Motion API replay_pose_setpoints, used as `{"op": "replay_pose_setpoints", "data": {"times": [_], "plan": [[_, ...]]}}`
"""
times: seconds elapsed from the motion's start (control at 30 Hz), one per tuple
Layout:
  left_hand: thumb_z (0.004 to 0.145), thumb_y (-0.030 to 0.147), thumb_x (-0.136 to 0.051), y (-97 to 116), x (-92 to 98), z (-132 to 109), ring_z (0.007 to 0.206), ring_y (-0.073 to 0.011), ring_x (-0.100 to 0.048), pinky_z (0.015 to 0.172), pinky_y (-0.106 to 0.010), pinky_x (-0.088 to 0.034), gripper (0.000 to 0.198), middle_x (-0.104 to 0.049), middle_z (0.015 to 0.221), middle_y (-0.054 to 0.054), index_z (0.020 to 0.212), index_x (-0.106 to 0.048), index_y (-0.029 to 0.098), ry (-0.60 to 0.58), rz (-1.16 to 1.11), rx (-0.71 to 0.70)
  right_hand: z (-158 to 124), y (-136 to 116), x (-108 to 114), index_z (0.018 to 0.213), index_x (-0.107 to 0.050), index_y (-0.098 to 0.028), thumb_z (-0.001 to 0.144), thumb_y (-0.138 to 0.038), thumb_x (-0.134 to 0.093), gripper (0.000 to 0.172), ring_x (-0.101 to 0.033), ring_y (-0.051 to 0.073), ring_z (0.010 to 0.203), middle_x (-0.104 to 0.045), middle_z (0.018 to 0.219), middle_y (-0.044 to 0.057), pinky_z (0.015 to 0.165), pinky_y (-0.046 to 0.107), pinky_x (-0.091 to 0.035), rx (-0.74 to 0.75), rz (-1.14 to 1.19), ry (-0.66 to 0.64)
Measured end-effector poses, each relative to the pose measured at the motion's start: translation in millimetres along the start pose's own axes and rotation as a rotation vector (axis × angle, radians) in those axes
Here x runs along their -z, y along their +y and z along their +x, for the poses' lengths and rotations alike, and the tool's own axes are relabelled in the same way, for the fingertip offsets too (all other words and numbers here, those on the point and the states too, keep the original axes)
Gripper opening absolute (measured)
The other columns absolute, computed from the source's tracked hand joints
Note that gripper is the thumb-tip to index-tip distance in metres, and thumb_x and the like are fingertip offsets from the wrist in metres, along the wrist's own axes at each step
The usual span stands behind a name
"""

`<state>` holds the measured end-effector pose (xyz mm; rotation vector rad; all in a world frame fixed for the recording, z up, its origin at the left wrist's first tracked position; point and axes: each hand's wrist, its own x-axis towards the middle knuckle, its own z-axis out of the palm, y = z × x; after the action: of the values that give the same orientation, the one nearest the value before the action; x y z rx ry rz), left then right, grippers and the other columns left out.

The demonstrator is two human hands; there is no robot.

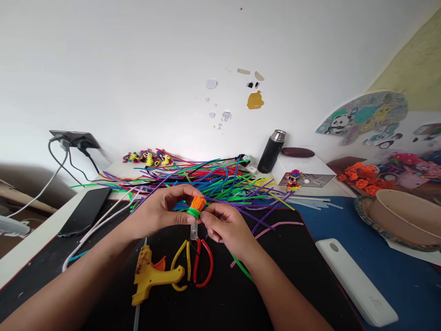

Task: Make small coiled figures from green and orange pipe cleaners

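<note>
1. Yellow glue gun (151, 274) lies on the black mat (223, 299), just beside cutters (193, 264) with yellow and red handles.
2. Above them, the left hand (161, 212) and the right hand (225, 225) both pinch an orange tuft (197, 203) with green wrapping between their fingertips.
3. Behind the hands spreads a pile of coloured pipe cleaners (220, 181); a black flask (272, 151) stands further back.

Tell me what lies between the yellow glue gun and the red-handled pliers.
The yellow-handled pliers lie between them on the black mat, in the head view.
</note>
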<state>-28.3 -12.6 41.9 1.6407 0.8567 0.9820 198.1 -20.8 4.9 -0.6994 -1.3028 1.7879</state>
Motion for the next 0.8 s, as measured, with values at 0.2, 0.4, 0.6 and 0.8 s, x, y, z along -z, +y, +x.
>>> {"op": "replay_pose_setpoints", "data": {"times": [0.2,0.4,0.6,0.8], "plan": [[0.076,0.033,-0.102,-12.4,-15.4,-1.0,0.09,-0.0204,-0.072,0.08,-0.03,-0.059,0.043,-0.079,0.099,-0.006,0.114,-0.085,0.022,0.071,-0.26,-0.016,-1.2,-0.7,-1.1,0.084,-0.073,-0.018,0.085,-0.064,-0.087,0.048,-0.036,0.007,0.045,-0.049,0.055,-0.008,0.046,0.025,-0.022,-0.024,0.08,-0.036],[0.078,0.04,-0.1,-17.5,-21.7,-1.7,0.104,-0.025,-0.072,0.094,-0.034,-0.058,0.046,-0.08,0.113,-0.008,0.119,-0.085,0.026,0.079,-0.233,-0.028,-0.2,2.2,1.9,0.09,-0.074,-0.018,0.081,-0.06,-0.093,0.046,-0.039,0.006,0.046,-0.05,0.061,-0.008,0.045,0.023,-0.02,-0.017,0.133,-0.016],[0.083,0.054,-0.093,-23.3,-31.0,-1.0,0.128,-0.0332,-0.066,0.106,-0.04,-0.054,0.047,-0.075,0.138,-0.011,0.123,-0.085,0.03,0.052,-0.249,-0.106,-1.4,4.5,1.0,0.088,-0.073,-0.018,0.085,-0.056,-0.092,0.043,-0.039,0.006,0.046,-0.054,0.062,-0.006,0.044,0.024,-0.019,-0.01,0.237,-0.076],[0.085,0.054,-0.093,-32.5,-40.0,-4.3,0.135,-0.0337,-0.063,0.111,-0.044,-0.053,0.048,-0.074,0.14,-0.01,0.126,-0.082,0.033,0.064,-0.314,-0.095,-1.6,2.4,-2.6,0.09,-0.074,-0.017,0.082,-0.054,-0.095,0.043,-0.036,0.005,0.045,-0.053,0.061,-0.007,0.044,0.025,-0.018,-0.012,0.323,-0.083]]}}
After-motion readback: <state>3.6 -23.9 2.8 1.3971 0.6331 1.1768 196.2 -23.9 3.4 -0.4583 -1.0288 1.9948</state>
